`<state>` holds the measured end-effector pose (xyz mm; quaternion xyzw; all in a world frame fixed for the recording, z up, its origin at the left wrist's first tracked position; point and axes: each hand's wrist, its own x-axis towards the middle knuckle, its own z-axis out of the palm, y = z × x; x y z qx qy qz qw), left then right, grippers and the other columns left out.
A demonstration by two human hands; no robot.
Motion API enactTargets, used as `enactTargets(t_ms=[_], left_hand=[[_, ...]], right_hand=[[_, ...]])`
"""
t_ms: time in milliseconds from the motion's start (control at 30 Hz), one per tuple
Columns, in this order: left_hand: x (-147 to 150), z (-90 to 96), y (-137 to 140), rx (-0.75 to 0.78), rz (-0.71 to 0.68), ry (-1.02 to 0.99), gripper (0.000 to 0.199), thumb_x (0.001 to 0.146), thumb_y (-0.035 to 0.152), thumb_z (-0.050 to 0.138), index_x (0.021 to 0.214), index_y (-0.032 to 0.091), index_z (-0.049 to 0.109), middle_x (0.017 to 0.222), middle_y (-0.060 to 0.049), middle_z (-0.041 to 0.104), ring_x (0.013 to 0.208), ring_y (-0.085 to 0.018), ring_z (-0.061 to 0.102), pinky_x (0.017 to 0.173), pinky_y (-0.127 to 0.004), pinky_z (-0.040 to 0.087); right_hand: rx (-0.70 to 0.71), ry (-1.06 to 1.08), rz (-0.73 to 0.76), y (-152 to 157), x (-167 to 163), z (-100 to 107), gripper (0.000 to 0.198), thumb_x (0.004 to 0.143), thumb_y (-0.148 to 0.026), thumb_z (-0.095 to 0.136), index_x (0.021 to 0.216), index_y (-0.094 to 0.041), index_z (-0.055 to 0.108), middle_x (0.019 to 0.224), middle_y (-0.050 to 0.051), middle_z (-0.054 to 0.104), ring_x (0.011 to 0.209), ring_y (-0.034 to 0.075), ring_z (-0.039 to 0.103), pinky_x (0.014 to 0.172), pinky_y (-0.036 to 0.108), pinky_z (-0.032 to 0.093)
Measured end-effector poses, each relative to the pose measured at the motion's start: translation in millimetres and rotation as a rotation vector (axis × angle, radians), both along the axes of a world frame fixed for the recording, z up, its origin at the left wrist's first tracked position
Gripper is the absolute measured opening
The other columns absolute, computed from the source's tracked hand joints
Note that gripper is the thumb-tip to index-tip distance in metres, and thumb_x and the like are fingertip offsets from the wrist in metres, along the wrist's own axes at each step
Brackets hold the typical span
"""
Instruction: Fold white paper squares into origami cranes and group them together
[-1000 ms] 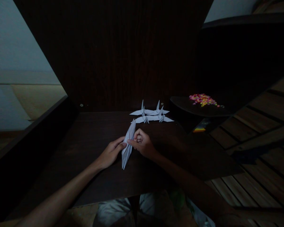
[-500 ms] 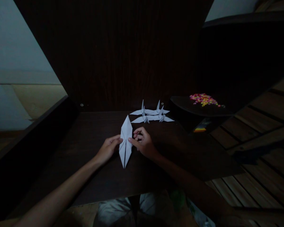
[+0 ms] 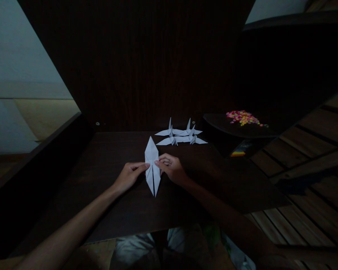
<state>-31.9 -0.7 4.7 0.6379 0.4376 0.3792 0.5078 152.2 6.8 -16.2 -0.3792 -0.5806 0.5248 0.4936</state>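
Observation:
A white folded paper (image 3: pixel 151 152), long and diamond-shaped with a slit down its lower half, is held between both hands above the dark desk. My left hand (image 3: pixel 131 174) pinches its left edge, thumb on top and fingers behind. At the right edge, my right hand (image 3: pixel 172 168) grips it with the thumb on the front and the other fingers curled. Several white paper cranes (image 3: pixel 183 139) stand in two rows just behind, at the back of the desktop.
The dark wooden desk (image 3: pixel 107 210) has a raised side panel (image 3: pixel 39 165) on the left and a tall back panel. On a rounded shelf (image 3: pixel 214 122) at right lies a heap of small colourful pieces (image 3: pixel 243 117). Wooden slats (image 3: pixel 310 202) show at far right.
The folded paper has shifted slightly right and tilted, its lower points now further right. My right hand's fingers, earlier apart from the paper's edge, have closed in behind it.

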Motion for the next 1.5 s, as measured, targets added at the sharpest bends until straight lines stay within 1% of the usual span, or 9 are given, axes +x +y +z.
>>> enactTargets(t_ms=[167,300,633,800,933,1067,1167,1333,1500], left_hand=[[1.3,-1.0,-1.4,-0.011,0.046,-0.067,0.027,0.076,0.038,0.066,0.087,0.014,0.071,0.076,-0.003,0.071,0.078,-0.02,0.065,0.076,-0.03,0.049],[4.1,-4.3,-1.7,-0.056,0.147,-0.204,0.043,0.068,0.034,0.075,0.103,0.017,0.056,0.065,0.002,0.067,0.06,-0.014,0.062,0.059,-0.024,0.047],[5.0,-4.5,0.6,0.036,0.159,-0.126,0.027,0.067,0.036,0.075,0.069,0.015,0.059,0.067,0.001,0.059,0.064,-0.012,0.056,0.062,-0.024,0.044],[3.9,-3.3,-0.5,0.241,0.173,0.009,0.022,0.07,0.036,0.072,0.064,0.017,0.065,0.087,-0.004,0.061,0.083,-0.018,0.058,0.073,-0.028,0.046],[3.9,-1.8,-2.9,0.34,0.224,0.093,0.021,0.071,0.037,0.07,0.064,0.018,0.066,0.079,-0.002,0.055,0.075,-0.016,0.054,0.065,-0.026,0.045],[6.5,0.5,-6.7,0.232,0.183,0.036,0.021,0.075,0.036,0.067,0.07,0.016,0.064,0.068,0.001,0.054,0.064,-0.012,0.051,0.061,-0.025,0.043],[9.3,-2.0,-8.3,0.133,0.166,-0.105,0.022,0.075,0.033,0.068,0.084,0.015,0.059,0.071,0.0,0.059,0.062,-0.011,0.054,0.06,-0.023,0.044],[10.0,-9.7,-7.6,0.133,0.222,-0.296,0.035,0.072,0.026,0.072,0.088,0.022,0.042,0.062,0.009,0.051,0.054,-0.006,0.052,0.054,-0.016,0.04],[7.5,-4.3,-9.0,0.196,0.159,-0.147,0.019,0.076,0.031,0.069,0.08,0.017,0.057,0.069,0.002,0.06,0.06,-0.01,0.056,0.056,-0.02,0.043]], right_hand=[[0.003,0.03,-0.02,-0.8,-1.4,0.5,0.03,0.071,-0.034,0.069,0.09,-0.018,0.053,0.063,-0.004,0.058,0.049,0.01,0.057,0.044,0.022,0.048],[0.006,0.092,-0.078,-1.1,-3.9,0.5,0.043,0.065,-0.029,0.073,0.097,-0.021,0.047,0.07,-0.005,0.056,0.051,0.01,0.056,0.044,0.022,0.048],[0.075,-0.003,-0.135,-5.4,-4.6,5.3,0.028,0.068,-0.029,0.072,0.085,-0.02,0.052,0.07,-0.002,0.054,0.064,0.011,0.055,0.056,0.022,0.046],[0.079,-0.013,-0.157,-6.9,-6.4,4.5,0.029,0.067,-0.03,0.073,0.083,-0.02,0.05,0.071,-0.003,0.055,0.062,0.011,0.056,0.055,0.022,0.045],[0.087,-0.005,-0.133,-6.8,-6.4,2.7,0.024,0.07,-0.031,0.071,0.083,-0.02,0.053,0.074,-0.002,0.056,0.064,0.011,0.056,0.056,0.022,0.045],[0.112,0.032,-0.061,-8.0,-5.7,3.6,0.017,0.078,-0.03,0.064,0.09,-0.019,0.057,0.08,0.001,0.06,0.066,0.011,0.058,0.057,0.023,0.047],[0.12,0.019,-0.014,-10.3,-6.3,4.6,0.019,0.079,-0.031,0.063,0.093,-0.02,0.058,0.077,0.0,0.06,0.061,0.011,0.058,0.054,0.023,0.049],[0.09,0.037,0.004,-13.9,-8.8,5.1,0.029,0.073,-0.034,0.07,0.094,-0.019,0.058,0.085,0.001,0.061,0.063,0.012,0.062,0.052,0.024,0.055],[0.119,0.043,0.018,-13.8,-7.9,6.8,0.021,0.071,-0.035,0.072,0.078,-0.018,0.062,0.082,0.002,0.06,0.067,0.014,0.063,0.053,0.026,0.057]])
